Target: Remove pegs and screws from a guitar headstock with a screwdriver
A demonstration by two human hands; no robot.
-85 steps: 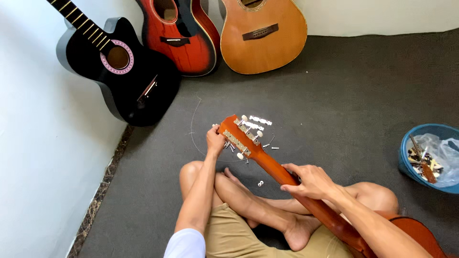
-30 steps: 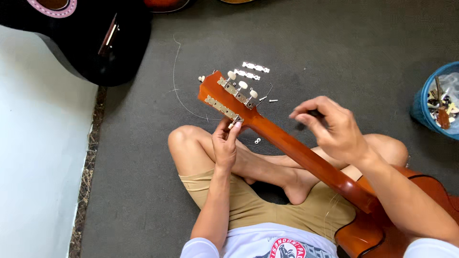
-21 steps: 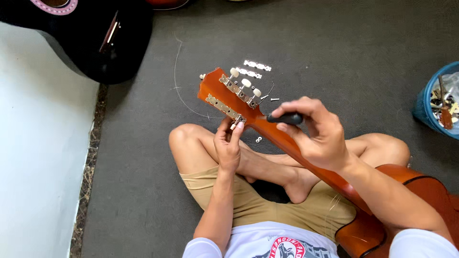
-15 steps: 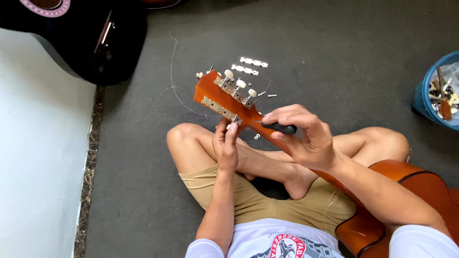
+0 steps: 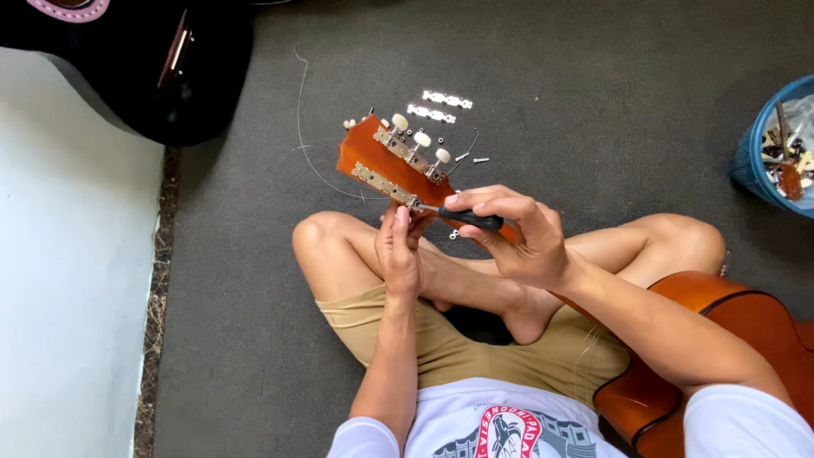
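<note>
An orange-brown guitar lies across my crossed legs, its headstock [image 5: 379, 163] pointing up-left and its body [image 5: 721, 339] at the lower right. White-knobbed tuning machines [image 5: 415, 146] sit along the headstock. My right hand [image 5: 513, 233] grips a small black-handled screwdriver [image 5: 466, 219], its tip against the metal tuner plate [image 5: 383, 184] on the headstock's near edge. My left hand [image 5: 398, 254] reaches up from below, with fingertips touching the headstock beside the screwdriver tip.
Two loose metal tuner plates [image 5: 439, 106] and small screws [image 5: 471, 158] lie on the grey carpet beyond the headstock. A loose string [image 5: 303, 127] curls nearby. A black guitar [image 5: 144, 59] leans at the upper left by the white wall. A blue basket [image 5: 776, 148] of parts stands right.
My right hand moved from the guitar neck up to the headstock, now holding the screwdriver with its tip set on the tuner plate. My left hand stayed at the headstock.
</note>
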